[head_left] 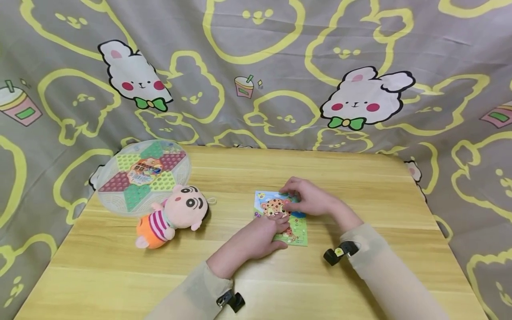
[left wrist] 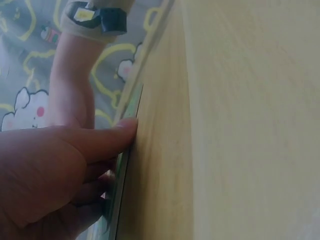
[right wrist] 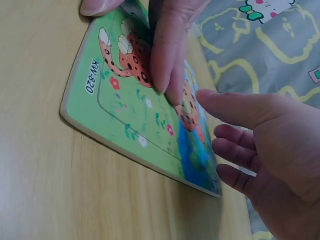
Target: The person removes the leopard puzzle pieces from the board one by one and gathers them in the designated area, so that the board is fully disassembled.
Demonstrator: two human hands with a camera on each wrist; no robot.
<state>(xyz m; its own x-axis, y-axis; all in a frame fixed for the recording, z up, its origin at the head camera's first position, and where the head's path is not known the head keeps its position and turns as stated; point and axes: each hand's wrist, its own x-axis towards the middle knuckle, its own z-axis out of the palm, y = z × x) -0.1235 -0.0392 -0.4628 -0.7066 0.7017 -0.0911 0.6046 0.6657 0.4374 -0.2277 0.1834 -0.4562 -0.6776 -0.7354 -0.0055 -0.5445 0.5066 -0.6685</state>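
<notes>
A flat leopard picture puzzle [head_left: 299, 235] lies on the wooden table, its green border marked KW-820 in the right wrist view. My left hand [head_left: 262, 235] rests over its lower left part, with extended fingers on the leopard picture. In the left wrist view, the thumb of that hand [left wrist: 45, 170] lies along the board's near edge. My right hand [head_left: 311, 198] is at the upper right corner, thumb and fingers bent and spread apart. Nothing shows between those fingers [right wrist: 234, 152] in the right wrist view.
Left of the puzzle a plush doll [head_left: 158, 226] in a striped top lies on its side. Behind it is a round Chinese checkers board [head_left: 112, 202] with colored star points. A grey patterned curtain [head_left: 280, 66] hangs along the table's back and sides.
</notes>
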